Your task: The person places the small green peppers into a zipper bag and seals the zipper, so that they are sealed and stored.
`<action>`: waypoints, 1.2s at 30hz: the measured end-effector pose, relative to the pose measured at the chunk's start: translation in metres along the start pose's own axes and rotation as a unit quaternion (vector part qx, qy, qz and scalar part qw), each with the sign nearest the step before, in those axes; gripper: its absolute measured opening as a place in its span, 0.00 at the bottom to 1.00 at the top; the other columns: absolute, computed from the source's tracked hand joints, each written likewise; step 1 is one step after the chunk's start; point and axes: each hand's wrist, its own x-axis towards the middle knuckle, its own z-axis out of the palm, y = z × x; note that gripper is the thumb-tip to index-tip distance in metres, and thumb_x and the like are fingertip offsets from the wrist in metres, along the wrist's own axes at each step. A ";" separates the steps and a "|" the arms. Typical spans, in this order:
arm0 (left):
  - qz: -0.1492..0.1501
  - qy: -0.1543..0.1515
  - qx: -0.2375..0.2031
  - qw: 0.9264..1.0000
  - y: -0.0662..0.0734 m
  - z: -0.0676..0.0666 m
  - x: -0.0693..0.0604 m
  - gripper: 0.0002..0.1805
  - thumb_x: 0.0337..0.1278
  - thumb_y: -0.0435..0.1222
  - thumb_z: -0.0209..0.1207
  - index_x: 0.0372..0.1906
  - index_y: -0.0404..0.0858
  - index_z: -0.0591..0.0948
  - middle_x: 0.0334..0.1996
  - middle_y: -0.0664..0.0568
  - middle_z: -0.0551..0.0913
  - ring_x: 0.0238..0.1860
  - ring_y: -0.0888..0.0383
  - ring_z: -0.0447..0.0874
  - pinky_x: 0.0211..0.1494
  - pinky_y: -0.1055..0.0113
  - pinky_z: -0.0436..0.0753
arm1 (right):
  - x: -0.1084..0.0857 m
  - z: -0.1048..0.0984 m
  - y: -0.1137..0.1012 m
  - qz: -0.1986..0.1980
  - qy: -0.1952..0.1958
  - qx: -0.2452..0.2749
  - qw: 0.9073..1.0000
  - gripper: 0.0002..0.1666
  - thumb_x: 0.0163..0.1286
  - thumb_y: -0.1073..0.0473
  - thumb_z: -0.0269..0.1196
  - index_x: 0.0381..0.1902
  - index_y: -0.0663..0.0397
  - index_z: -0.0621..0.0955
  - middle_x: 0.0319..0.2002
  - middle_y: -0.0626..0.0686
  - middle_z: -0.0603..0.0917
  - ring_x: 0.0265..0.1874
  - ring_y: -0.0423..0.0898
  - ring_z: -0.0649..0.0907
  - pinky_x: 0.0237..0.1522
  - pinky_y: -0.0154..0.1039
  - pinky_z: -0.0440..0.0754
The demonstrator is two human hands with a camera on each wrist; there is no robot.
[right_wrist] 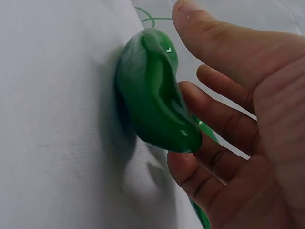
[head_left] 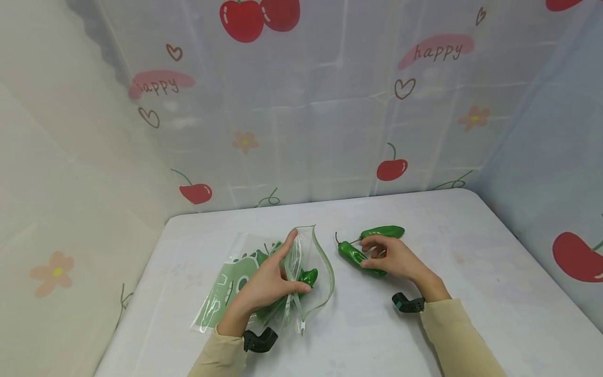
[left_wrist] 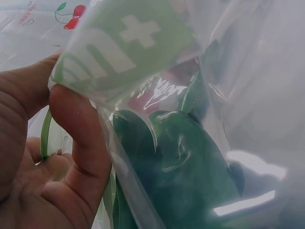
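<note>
My left hand (head_left: 270, 280) grips the mouth of a clear plastic bag (head_left: 325, 303) printed with a green pattern. Its thumb and index finger are spread along the bunched film. Inside the bag are green peppers (left_wrist: 186, 148), one showing near the opening (head_left: 308, 276). On the table to the right lies a long green pepper (head_left: 350, 253) with a thin stem. Over it hovers my right hand (head_left: 393, 256), thumb and fingers parted about the pepper (right_wrist: 152, 95); the fingers appear to touch its side. Just behind lies another green pepper (head_left: 388, 231), partly covered by the hand.
A white cloth covers the table (head_left: 471, 251). Behind it hangs a pale curtain (head_left: 311, 141) printed with cherries, flowers and hearts, and similar sheets close in both sides. Each wrist carries a small black camera (head_left: 260, 340).
</note>
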 end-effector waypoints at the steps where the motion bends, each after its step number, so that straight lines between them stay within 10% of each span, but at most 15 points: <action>1: 0.000 0.000 0.000 1.000 0.000 0.000 0.000 0.67 0.47 0.48 0.80 0.84 0.66 0.44 0.79 0.51 0.60 0.15 0.61 0.66 0.23 0.65 0.76 | 0.000 0.001 0.001 -0.004 -0.003 0.000 1.000 0.32 0.58 0.50 0.79 0.58 0.53 0.83 0.49 0.53 0.86 0.41 0.45 0.83 0.38 0.36 0.82; 36: -0.010 0.002 -0.007 1.000 0.000 -0.001 0.000 0.66 0.48 0.47 0.80 0.82 0.71 0.44 0.73 0.48 0.68 0.15 0.61 0.66 0.22 0.65 0.74 | 0.002 0.009 0.000 0.033 -0.039 -0.061 0.997 0.28 0.57 0.52 0.80 0.54 0.48 0.85 0.47 0.48 0.86 0.46 0.44 0.81 0.54 0.48 0.80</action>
